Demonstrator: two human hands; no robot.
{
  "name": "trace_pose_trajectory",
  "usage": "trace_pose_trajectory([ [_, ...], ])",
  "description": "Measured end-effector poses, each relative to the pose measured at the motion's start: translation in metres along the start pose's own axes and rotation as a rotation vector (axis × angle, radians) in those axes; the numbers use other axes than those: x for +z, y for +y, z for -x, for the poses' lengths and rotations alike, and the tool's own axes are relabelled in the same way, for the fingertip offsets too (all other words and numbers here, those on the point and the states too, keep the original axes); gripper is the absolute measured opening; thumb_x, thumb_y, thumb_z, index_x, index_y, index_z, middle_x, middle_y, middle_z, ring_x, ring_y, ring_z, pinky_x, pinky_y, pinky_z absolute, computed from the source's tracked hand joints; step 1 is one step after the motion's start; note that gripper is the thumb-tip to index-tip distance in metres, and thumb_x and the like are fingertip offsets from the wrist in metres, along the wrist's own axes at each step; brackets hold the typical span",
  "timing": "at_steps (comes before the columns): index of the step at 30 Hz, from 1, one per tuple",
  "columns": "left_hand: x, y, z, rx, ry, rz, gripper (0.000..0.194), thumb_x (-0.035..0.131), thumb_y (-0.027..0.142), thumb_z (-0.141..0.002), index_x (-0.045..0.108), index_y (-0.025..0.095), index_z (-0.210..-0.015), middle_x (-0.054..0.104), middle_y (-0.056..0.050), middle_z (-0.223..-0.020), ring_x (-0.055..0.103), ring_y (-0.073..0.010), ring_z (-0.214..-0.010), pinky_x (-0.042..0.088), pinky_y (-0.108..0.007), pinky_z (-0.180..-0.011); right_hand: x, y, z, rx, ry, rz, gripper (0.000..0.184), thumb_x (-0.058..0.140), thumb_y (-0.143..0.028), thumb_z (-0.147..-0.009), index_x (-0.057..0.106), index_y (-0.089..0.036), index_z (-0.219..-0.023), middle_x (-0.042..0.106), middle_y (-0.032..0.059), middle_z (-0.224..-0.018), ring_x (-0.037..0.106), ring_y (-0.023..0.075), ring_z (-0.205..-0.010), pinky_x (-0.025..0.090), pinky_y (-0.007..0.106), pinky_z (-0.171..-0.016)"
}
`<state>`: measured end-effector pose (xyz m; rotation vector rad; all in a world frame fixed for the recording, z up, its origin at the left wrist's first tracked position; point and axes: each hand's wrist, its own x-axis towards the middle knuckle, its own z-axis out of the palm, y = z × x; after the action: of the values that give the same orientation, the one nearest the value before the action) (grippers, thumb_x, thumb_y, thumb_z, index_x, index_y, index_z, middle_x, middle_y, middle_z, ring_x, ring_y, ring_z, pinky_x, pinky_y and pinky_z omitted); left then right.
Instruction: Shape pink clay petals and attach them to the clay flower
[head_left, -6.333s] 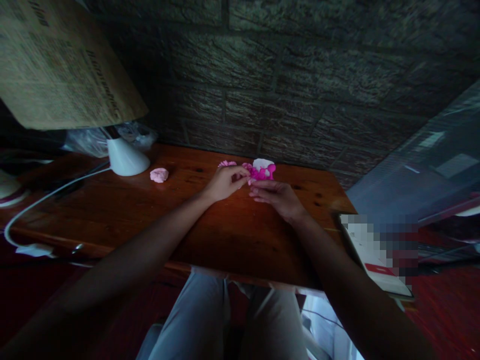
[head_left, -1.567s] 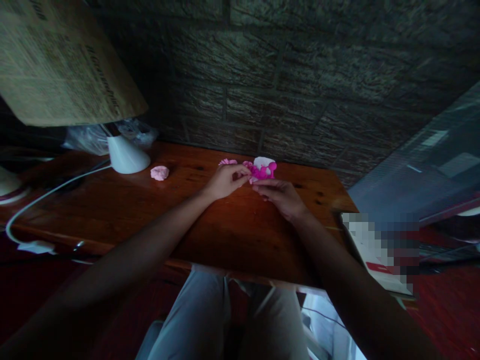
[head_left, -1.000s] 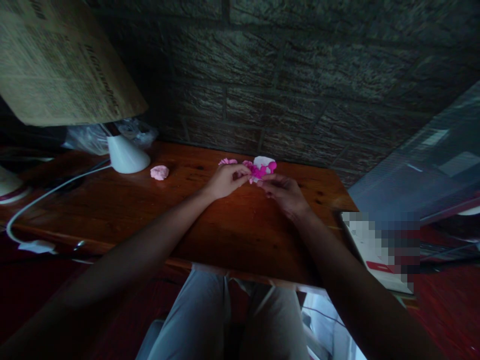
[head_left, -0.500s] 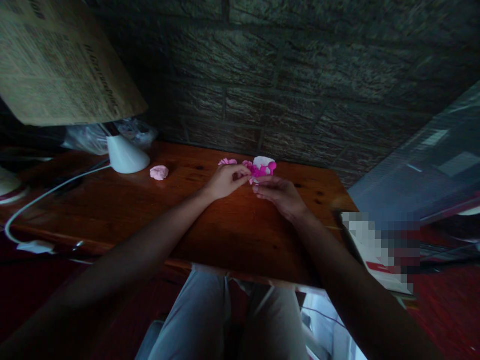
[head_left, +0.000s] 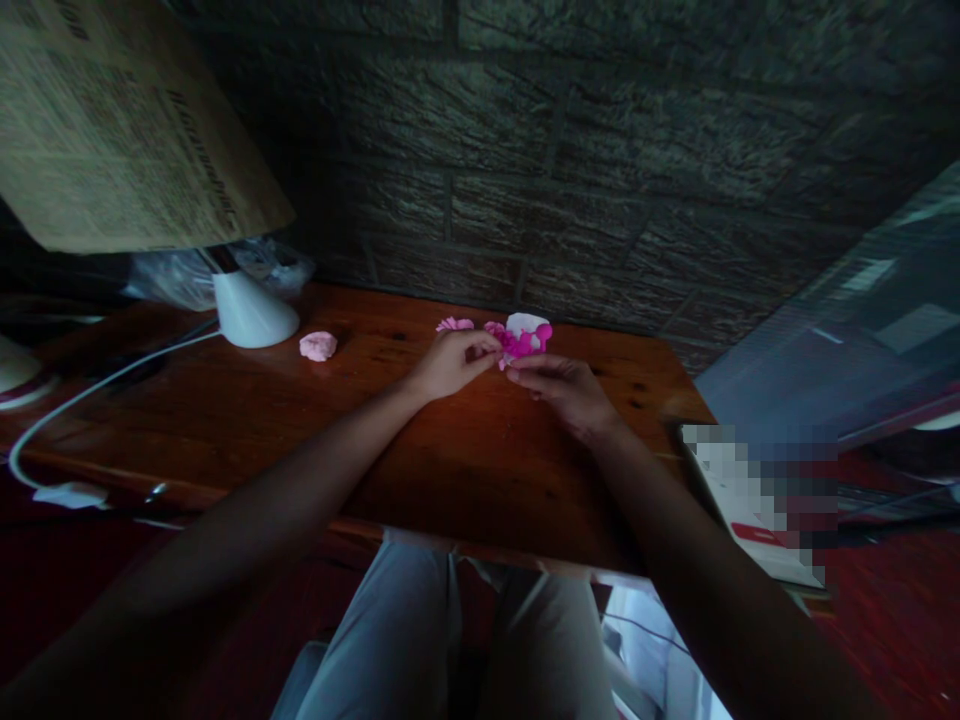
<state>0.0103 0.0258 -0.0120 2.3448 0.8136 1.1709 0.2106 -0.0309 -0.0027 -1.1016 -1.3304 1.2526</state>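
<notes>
Bright pink petal-like pieces [head_left: 529, 341] cluster at the middle of the wooden table [head_left: 480, 470], beside and over a small white piece [head_left: 527, 322]. From the left, my left hand [head_left: 456, 362] reaches them, its thumb and forefinger pinched together against a small pink flower [head_left: 496, 330] at the cluster's edge. My right hand [head_left: 564, 388] faces it with thumb and forefinger closed, their tips just below the bright pink pieces. What lies between the right fingertips is too small to make out. Another pink flower [head_left: 454, 324] shows behind my left hand, partly hidden.
A pale pink flower [head_left: 318, 346] lies farther left, near the white base of a lamp [head_left: 255, 312] with a newsprint shade. The lamp's white cable [head_left: 97, 383] hangs over the front edge. A crumpled plastic bag [head_left: 176, 280] is behind it. A brick wall [head_left: 495, 160] bounds the back.
My right fingers have shifted very slightly, staying close to the bright pink pieces. My left hand and the flowers look almost unchanged.
</notes>
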Motion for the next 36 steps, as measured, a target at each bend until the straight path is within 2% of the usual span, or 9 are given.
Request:
trace_pose_trajectory([
  [7,-0.0004,0.0002,-0.0006,0.007,0.006,-0.011,0.010,0.063,0.019,-0.090,0.072,0.015,-0.091,0.075,-0.003,-0.083,0.064,-0.0121,-0.071,0.051,-0.023,-0.068,0.0055,0.0013,0.0013,0.086,-0.058,-0.098,0.025,0.089,-0.035,-0.058,0.081,-0.024,-0.080,0.077,0.0014,-0.079,0.067,0.0148,-0.075,0.055,0.032,-0.075],
  [13,0.0003,-0.0006,-0.0002,-0.001,0.009,-0.010,0.010,0.063,0.019,-0.091,0.073,0.016,-0.090,0.075,-0.003,-0.082,0.065,-0.0120,-0.070,0.051,-0.023,-0.067,0.0031,-0.0007,0.0021,0.051,-0.066,-0.108,0.028,0.090,-0.035,-0.058,0.080,-0.024,-0.081,0.076,0.0009,-0.078,0.069,0.0159,-0.076,0.058,0.035,-0.079],
  [19,0.0046,-0.0044,-0.0012,-0.061,0.033,0.186,0.010,0.066,0.023,-0.090,0.072,0.015,-0.090,0.077,-0.006,-0.087,0.069,-0.0138,-0.075,0.055,-0.025,-0.068,0.0011,0.0002,-0.0002,0.015,-0.008,-0.150,0.025,0.091,-0.035,-0.058,0.079,-0.024,-0.078,0.076,0.0007,-0.080,0.068,0.0148,-0.076,0.057,0.034,-0.082],
  [24,0.0038,-0.0047,-0.0044,-0.124,0.100,0.329,0.020,0.072,0.033,-0.088,0.073,0.013,-0.088,0.077,-0.010,-0.092,0.071,-0.0166,-0.081,0.057,-0.026,-0.069,0.0001,0.0015,-0.0023,0.032,0.076,-0.224,0.035,0.095,-0.035,-0.052,0.079,-0.023,-0.081,0.078,0.0020,-0.083,0.071,0.0174,-0.082,0.057,0.037,-0.089],
  [28,0.0011,-0.0015,-0.0041,-0.163,0.111,0.397,0.028,0.072,0.041,-0.088,0.074,0.013,-0.093,0.077,-0.012,-0.101,0.072,-0.0182,-0.090,0.059,-0.027,-0.069,-0.0021,0.0018,-0.0027,0.031,0.093,-0.238,0.034,0.094,-0.033,-0.054,0.080,-0.022,-0.083,0.078,0.0023,-0.084,0.072,0.0177,-0.085,0.056,0.037,-0.091],
  [33,0.0009,-0.0014,-0.0031,-0.205,0.078,0.469,0.033,0.071,0.046,-0.087,0.073,0.013,-0.094,0.076,-0.011,-0.098,0.071,-0.0165,-0.081,0.055,-0.023,-0.056,-0.0019,0.0006,-0.0027,0.061,0.102,-0.250,0.036,0.095,-0.030,-0.052,0.080,-0.022,-0.084,0.078,0.0018,-0.084,0.070,0.0164,-0.082,0.056,0.035,-0.088],
  [36,0.0017,-0.0012,-0.0033,-0.231,0.053,0.521,0.032,0.075,0.044,-0.083,0.073,0.013,-0.093,0.074,-0.009,-0.092,0.068,-0.0143,-0.075,0.052,-0.021,-0.054,-0.0012,-0.0002,-0.0025,0.057,0.100,-0.229,0.037,0.095,-0.030,-0.051,0.080,-0.023,-0.084,0.078,0.0011,-0.085,0.069,0.0156,-0.080,0.055,0.033,-0.085],
])
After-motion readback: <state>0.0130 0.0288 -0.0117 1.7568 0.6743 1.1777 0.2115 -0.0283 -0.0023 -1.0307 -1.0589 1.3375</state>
